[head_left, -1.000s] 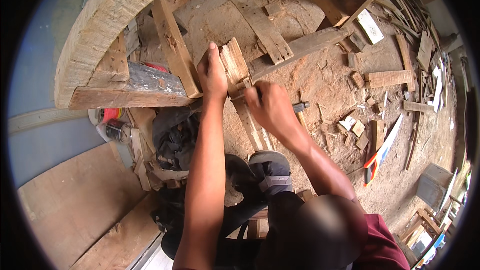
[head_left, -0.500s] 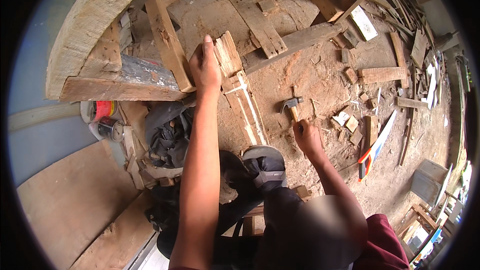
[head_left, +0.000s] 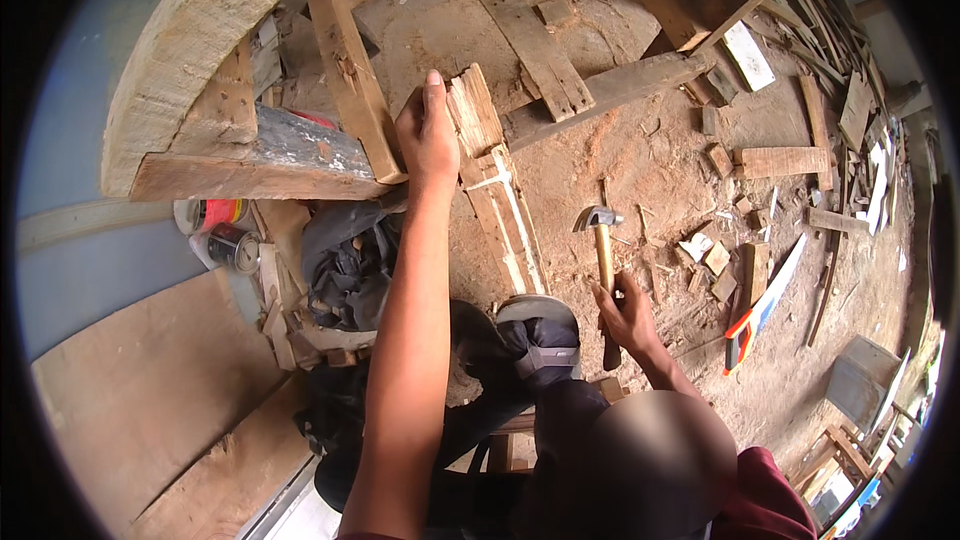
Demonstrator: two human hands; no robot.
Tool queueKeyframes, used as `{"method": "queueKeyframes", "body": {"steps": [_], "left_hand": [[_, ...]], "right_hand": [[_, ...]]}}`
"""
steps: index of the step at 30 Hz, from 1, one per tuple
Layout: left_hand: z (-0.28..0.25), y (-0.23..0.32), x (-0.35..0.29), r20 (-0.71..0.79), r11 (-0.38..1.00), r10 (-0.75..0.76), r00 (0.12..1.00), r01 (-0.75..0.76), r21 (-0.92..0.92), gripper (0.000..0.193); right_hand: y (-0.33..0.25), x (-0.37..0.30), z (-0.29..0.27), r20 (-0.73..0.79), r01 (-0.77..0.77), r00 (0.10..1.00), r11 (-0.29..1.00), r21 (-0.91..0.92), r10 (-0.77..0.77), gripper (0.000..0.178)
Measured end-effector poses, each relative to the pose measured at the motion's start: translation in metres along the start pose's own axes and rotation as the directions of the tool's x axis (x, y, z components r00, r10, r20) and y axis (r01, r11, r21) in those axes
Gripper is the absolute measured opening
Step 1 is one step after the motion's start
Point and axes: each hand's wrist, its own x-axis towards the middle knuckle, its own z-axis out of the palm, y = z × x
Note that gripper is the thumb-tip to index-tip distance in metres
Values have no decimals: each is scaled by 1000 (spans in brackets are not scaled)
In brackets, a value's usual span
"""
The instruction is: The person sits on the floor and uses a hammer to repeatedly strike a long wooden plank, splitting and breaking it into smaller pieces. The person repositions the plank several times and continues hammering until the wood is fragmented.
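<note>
My left hand [head_left: 430, 135] is closed round the far end of a long piece of wood [head_left: 478, 110], thumb up along its edge. White strips or filler run down the nearer part of this wood. Its near end meets my foot in a dark shoe [head_left: 540, 332]. To the right, my right hand [head_left: 628, 315] grips a hammer [head_left: 605, 255] by its wooden handle. The metal head points away from me, above the dusty ground and apart from the wood.
A handsaw [head_left: 768, 300] with an orange handle lies at the right among wood offcuts [head_left: 716, 258]. A wooden frame [head_left: 520, 30] stands ahead. At the left are a heavy beam [head_left: 260, 175], paint cans [head_left: 232, 246] and dark cloth [head_left: 350, 270].
The hammer has tilted, so its handle now shows at full length, and my right hand has come slightly nearer me. My left hand keeps its hold; the whole view has shifted a little.
</note>
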Motion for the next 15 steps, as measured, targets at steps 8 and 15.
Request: {"method": "queueKeyframes", "body": {"steps": [8, 15], "left_hand": [[-1, -2, 0, 2, 999, 43, 999, -43, 5, 48], [0, 1, 0, 4, 999, 37, 999, -37, 2, 47]], "right_hand": [[-115, 59, -39, -1, 547, 831, 819, -176, -556, 40], [-145, 83, -21, 73, 437, 899, 894, -99, -431, 49]]}}
